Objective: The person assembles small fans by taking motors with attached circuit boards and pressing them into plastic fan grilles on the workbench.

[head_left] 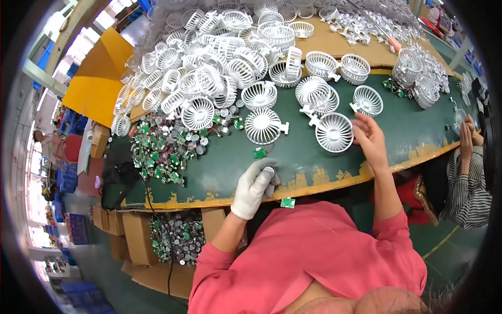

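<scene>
White-gloved, the left hand (pixel 254 187) clenches a small silver motor (pixel 269 170), a green circuit board (pixel 287 202) dangling just below it. The bare right hand (pixel 370 140) rests loose-fingered on a white fan guard (pixel 334 132). Beyond both — heaped guards (pixel 209 63); below the bench, brown cardboard boxes (pixel 130 230).

Single head view looks steeply down, close over the green worktable (pixel 314 157)

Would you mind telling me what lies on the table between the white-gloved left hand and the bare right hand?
In the head view, only bare green tabletop separates the gloved left hand from the right hand.
</scene>
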Available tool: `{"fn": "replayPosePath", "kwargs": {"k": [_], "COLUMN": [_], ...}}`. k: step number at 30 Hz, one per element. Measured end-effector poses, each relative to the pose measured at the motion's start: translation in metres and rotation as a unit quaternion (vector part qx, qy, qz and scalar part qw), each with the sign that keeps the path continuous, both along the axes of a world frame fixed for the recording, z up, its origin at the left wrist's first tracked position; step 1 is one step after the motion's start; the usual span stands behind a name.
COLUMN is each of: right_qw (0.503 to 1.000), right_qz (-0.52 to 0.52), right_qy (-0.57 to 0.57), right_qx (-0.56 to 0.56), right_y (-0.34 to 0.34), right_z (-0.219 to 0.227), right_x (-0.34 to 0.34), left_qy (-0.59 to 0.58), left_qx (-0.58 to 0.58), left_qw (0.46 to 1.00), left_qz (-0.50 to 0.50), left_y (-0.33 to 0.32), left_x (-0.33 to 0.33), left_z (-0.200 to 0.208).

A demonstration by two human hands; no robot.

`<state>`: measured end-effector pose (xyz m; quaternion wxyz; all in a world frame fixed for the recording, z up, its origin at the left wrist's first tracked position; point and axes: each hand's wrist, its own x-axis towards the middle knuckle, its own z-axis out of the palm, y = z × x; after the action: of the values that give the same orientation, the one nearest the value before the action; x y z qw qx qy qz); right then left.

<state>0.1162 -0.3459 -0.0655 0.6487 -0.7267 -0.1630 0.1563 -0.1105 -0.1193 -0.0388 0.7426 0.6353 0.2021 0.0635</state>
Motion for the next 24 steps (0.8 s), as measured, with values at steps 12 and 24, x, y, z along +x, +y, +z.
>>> {"fn": "replayPosePath", "kwargs": {"k": [12, 24], "right_qw": [0.95, 0.827], "right_qz": [0.097, 0.222], "right_qy": [-0.242, -0.513], "right_qx": [-0.173, -0.056], "right_y": [0.034, 0.061], "right_z": [0.006, 0.048], "right_x": [-0.03, -0.09], "left_qy": [0.044, 0.046], "left_qx": [0.064, 0.072], "left_qw": [0.995, 0.991], "left_qz": [-0.06, -0.101], "left_y": [0.002, -0.011], "left_x": [-0.004, -0.005], "left_z": [0.012, 0.036]}}
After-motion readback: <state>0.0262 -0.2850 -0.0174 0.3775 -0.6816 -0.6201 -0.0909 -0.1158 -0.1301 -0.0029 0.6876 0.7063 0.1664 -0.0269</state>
